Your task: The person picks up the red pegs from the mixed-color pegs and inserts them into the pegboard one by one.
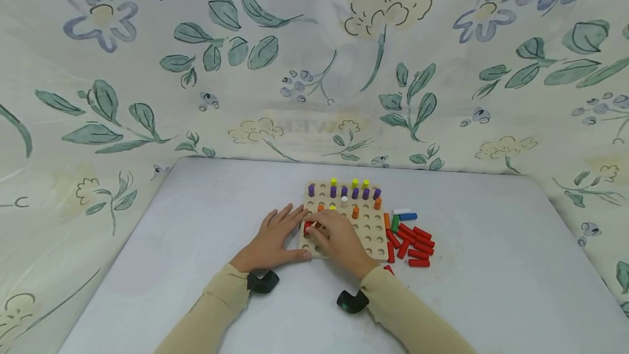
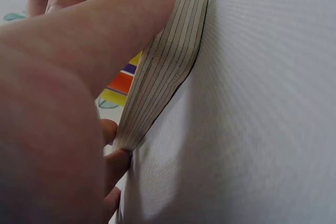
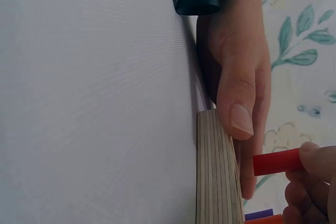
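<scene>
A square pegboard [image 1: 373, 245] of pale layered wood, with rows of round holes, lies on the table. My left hand [image 1: 275, 242] rests at its left side, fingers spread straight along that edge and thumb by the near-left corner. Over the board's left column, my right hand [image 1: 341, 239] pinches a red peg [image 3: 277, 161] between thumb and fingers. The right wrist view has this peg held above the board's top, one end free. Purple pegs [image 1: 333, 192] fill much of a far row, behind them a few yellow pegs [image 1: 355, 183]. Orange pegs [image 1: 356, 212] and a white peg [image 1: 344, 200] stand nearer.
Loose red pegs [image 1: 419, 254] lie heaped right of the board. Beside them are a blue peg [image 1: 408, 216], a green peg [image 1: 395, 224], a loose white peg and an orange one. Floral cloth [image 1: 314, 124] hangs behind the white table [image 1: 491, 266].
</scene>
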Demonstrator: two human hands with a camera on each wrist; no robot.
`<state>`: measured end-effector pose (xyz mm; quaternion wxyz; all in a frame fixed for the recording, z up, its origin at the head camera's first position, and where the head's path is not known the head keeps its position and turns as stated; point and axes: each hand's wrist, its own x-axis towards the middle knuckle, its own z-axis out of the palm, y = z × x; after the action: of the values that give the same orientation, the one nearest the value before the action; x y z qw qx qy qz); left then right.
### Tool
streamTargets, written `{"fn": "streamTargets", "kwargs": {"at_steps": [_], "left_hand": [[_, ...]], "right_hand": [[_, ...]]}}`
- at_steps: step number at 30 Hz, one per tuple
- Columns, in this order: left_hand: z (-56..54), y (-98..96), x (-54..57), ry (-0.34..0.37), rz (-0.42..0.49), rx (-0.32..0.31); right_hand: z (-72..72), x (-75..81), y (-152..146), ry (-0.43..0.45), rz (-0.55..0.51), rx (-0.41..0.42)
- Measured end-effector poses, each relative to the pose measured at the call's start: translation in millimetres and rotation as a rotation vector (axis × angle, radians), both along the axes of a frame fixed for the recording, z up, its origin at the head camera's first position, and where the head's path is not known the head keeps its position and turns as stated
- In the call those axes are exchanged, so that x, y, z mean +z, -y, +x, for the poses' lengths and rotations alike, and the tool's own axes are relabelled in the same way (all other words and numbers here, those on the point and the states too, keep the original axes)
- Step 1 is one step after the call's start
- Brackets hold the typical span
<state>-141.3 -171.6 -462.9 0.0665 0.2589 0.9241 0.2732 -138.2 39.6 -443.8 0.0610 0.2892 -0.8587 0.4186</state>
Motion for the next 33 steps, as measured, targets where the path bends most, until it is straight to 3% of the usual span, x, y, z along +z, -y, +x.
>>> {"fn": "streamTargets", "kwargs": {"at_steps": [33], "left_hand": [[-0.1,-0.1,-0.6,-0.006,0.017,0.002]], "right_hand": [[1.2,-5.9,1.9,-0.004,0.058,-0.002]]}}
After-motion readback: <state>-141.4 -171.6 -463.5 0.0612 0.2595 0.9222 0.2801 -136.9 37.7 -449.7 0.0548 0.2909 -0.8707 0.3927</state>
